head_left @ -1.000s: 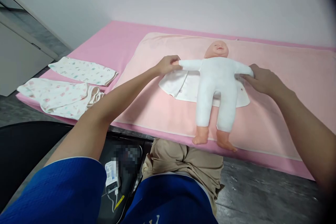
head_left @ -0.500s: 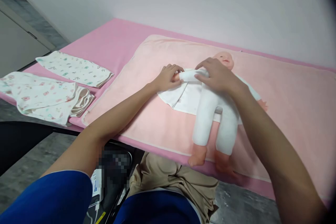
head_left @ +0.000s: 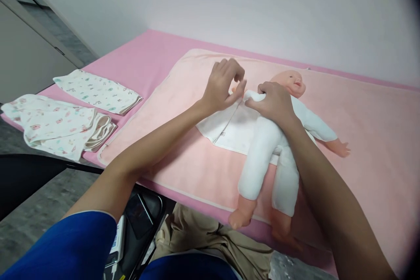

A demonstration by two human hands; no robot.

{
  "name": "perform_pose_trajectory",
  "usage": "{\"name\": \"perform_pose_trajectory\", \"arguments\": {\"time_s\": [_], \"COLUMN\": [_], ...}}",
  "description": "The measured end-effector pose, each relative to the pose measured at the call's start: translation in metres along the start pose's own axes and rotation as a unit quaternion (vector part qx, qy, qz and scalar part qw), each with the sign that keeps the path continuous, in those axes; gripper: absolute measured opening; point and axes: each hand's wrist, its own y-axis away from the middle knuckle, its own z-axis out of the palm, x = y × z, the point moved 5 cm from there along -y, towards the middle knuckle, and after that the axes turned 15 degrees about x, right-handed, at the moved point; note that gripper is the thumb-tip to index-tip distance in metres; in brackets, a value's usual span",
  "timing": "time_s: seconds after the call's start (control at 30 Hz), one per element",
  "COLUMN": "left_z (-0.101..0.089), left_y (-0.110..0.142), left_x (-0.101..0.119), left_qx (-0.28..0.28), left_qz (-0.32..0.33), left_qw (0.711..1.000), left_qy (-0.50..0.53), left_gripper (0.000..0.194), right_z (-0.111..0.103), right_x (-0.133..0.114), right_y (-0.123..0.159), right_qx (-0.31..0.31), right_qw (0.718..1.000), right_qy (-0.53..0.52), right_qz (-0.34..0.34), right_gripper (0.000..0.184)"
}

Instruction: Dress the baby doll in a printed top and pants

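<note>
A baby doll (head_left: 267, 151) with a white cloth body and pinkish plastic head, hands and feet lies face up, tilted on a white garment (head_left: 231, 133) spread beneath it. My right hand (head_left: 275, 103) is closed around the doll's sleeve-like white arm on the left side, thumb toward me. My left hand (head_left: 223, 87) is just beside that arm's end, fingers curled but thumb and forefinger apart. The doll's small hand is mostly hidden behind my left fingers. Its other arm (head_left: 323, 129) stretches out to the right.
A light pink mat (head_left: 183, 157) covers much of the pink table (head_left: 131, 59). Two folded printed cloths, one with green prints (head_left: 98, 89) and one with pink prints (head_left: 55, 124), lie at the left end. A dark seat (head_left: 154, 203) below bears a phone and a white device.
My right hand has left the doll's right-side arm and crossed over to grip the left-side one. My left hand has loosened from the doll's hand and lifted. The doll's body has turned.
</note>
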Motion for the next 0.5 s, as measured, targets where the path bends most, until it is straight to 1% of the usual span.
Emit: {"name": "perform_pose_trajectory", "arguments": {"time_s": [0.07, 0.1, 0.13, 0.17, 0.2, 0.23, 0.3, 0.33, 0.37, 0.4, 0.43, 0.5], "left_z": [0.001, 0.003, 0.006, 0.01, 0.014, 0.02, 0.03, 0.033, 0.035, 0.037, 0.038, 0.04], "left_y": [-0.012, -0.015, -0.016, -0.015, -0.012, -0.008, 0.004, 0.01, 0.015, 0.018, 0.019, 0.019], "left_x": [0.008, 0.008, 0.007, 0.004, 0.0, -0.006, -0.02, -0.026, -0.03, -0.032, -0.032, -0.028], "left_qx": [0.054, 0.067, 0.064, 0.043, 0.003, -0.055, -0.192, -0.247, -0.285, -0.302, -0.302, -0.275], "left_qz": [-0.031, -0.04, -0.045, -0.045, -0.045, -0.049, -0.075, -0.089, -0.097, -0.098, -0.092, -0.073], "left_qw": [0.998, 0.997, 0.997, 0.998, 0.999, 0.996, 0.974, 0.959, 0.946, 0.939, 0.939, 0.947], "left_qy": [0.015, 0.017, 0.009, -0.007, -0.029, -0.053, -0.094, -0.109, -0.121, -0.131, -0.14, -0.149], "left_gripper": [0.048, 0.048, 0.048, 0.046, 0.045, 0.044, 0.047, 0.05, 0.053, 0.053, 0.051, 0.041], "right_z": [-0.003, -0.004, -0.005, -0.005, -0.006, -0.006, -0.006, -0.006, -0.006, -0.006, -0.005, -0.005], "right_x": [0.002, 0.002, 0.003, 0.003, 0.004, 0.004, 0.005, 0.005, 0.005, 0.005, 0.005, 0.005], "right_y": [-0.001, -0.002, -0.002, -0.003, -0.003, -0.004, -0.004, -0.004, -0.004, -0.004, -0.004, -0.004], "right_qx": [0.009, 0.01, 0.01, 0.01, 0.009, 0.007, 0.002, 0.001, 0.0, 0.0, 0.001, 0.003], "right_qw": [1.0, 1.0, 1.0, 1.0, 0.999, 0.999, 0.999, 0.999, 0.998, 0.998, 0.999, 0.999], "right_qy": [0.007, 0.009, 0.009, 0.008, 0.006, 0.004, -0.002, -0.005, -0.007, -0.009, -0.009, -0.007], "right_qz": [0.014, 0.018, 0.023, 0.027, 0.032, 0.038, 0.049, 0.053, 0.055, 0.055, 0.052, 0.045], "right_gripper": [0.033, 0.034, 0.036, 0.038, 0.039, 0.041, 0.042, 0.042, 0.043, 0.044, 0.045, 0.048]}}
